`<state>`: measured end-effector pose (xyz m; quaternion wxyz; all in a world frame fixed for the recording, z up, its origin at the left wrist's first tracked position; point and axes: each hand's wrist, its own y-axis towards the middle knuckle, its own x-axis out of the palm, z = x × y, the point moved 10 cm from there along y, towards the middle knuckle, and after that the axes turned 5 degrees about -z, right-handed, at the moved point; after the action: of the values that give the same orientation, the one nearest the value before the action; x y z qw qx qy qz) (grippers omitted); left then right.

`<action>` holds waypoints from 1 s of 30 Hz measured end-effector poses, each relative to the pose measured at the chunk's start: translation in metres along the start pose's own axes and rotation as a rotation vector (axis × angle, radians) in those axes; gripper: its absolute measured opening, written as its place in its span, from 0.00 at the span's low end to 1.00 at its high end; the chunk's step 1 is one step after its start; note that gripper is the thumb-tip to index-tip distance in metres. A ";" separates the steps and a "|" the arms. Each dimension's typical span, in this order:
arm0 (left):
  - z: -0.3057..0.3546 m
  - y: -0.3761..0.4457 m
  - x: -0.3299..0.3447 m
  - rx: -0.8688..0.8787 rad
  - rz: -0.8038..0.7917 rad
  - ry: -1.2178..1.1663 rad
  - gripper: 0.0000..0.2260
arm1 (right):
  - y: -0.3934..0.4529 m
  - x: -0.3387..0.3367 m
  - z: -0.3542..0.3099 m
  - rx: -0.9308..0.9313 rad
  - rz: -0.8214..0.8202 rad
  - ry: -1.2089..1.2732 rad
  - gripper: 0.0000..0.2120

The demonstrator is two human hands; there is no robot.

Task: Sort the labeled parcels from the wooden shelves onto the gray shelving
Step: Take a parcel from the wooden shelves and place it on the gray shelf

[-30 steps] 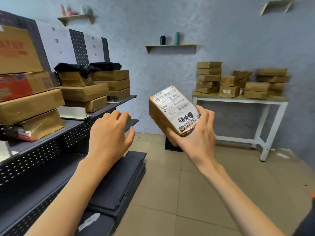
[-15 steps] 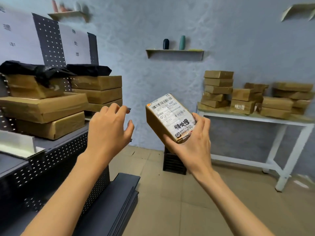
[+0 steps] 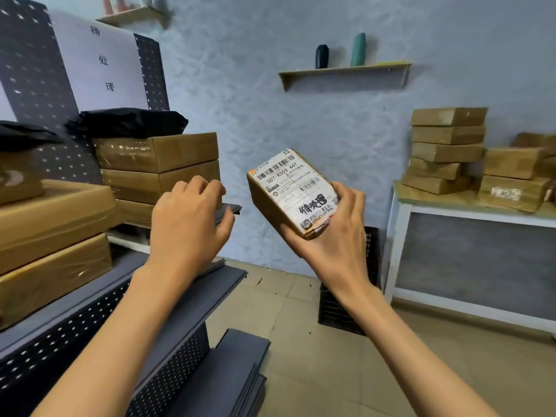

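My right hand [image 3: 334,236] grips a small cardboard parcel [image 3: 288,192] from below, tilted, its white barcode label facing me. My left hand [image 3: 186,224] hovers empty to the left of the parcel, fingers loosely curled, in front of the gray shelving [image 3: 90,311]. That shelving holds several taped brown boxes [image 3: 156,167], with black plastic bags [image 3: 126,123] on top. A wooden-topped white table [image 3: 469,206] at the right carries stacks of more brown parcels [image 3: 448,145].
A perforated back panel with a white paper sign [image 3: 99,58] rises behind the shelving. A black crate [image 3: 346,308] sits on the tiled floor by the table. A wall shelf [image 3: 343,72] holds two small vases. Lower gray shelf boards [image 3: 228,371] jut out near my legs.
The view has moved closer to the gray shelving and the far wall. Both hands stay in front of me, the right still holding the parcel, the left slightly nearer the shelf boxes.
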<state>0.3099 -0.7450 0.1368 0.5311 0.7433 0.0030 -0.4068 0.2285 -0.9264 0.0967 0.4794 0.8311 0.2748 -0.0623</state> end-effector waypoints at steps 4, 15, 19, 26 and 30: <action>-0.005 0.049 0.058 -0.043 -0.002 0.100 0.15 | 0.062 0.051 0.040 -0.052 -0.027 0.071 0.41; -0.050 0.180 0.157 -0.226 0.008 0.364 0.15 | 0.245 0.175 0.099 -0.178 -0.125 0.290 0.42; -0.069 0.203 0.172 -0.264 0.031 0.449 0.13 | 0.281 0.217 0.101 -0.188 -0.159 0.368 0.42; -0.112 0.237 0.196 -0.308 0.083 0.539 0.09 | 0.335 0.284 0.082 -0.236 -0.189 0.463 0.42; -0.141 0.255 0.197 -0.344 0.122 0.615 0.12 | 0.361 0.318 0.060 -0.256 -0.209 0.517 0.42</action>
<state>0.6380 -0.8286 0.2331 0.6460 0.7294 0.1871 -0.1251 0.6921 -0.9906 0.2238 0.4854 0.7193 0.4775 0.1376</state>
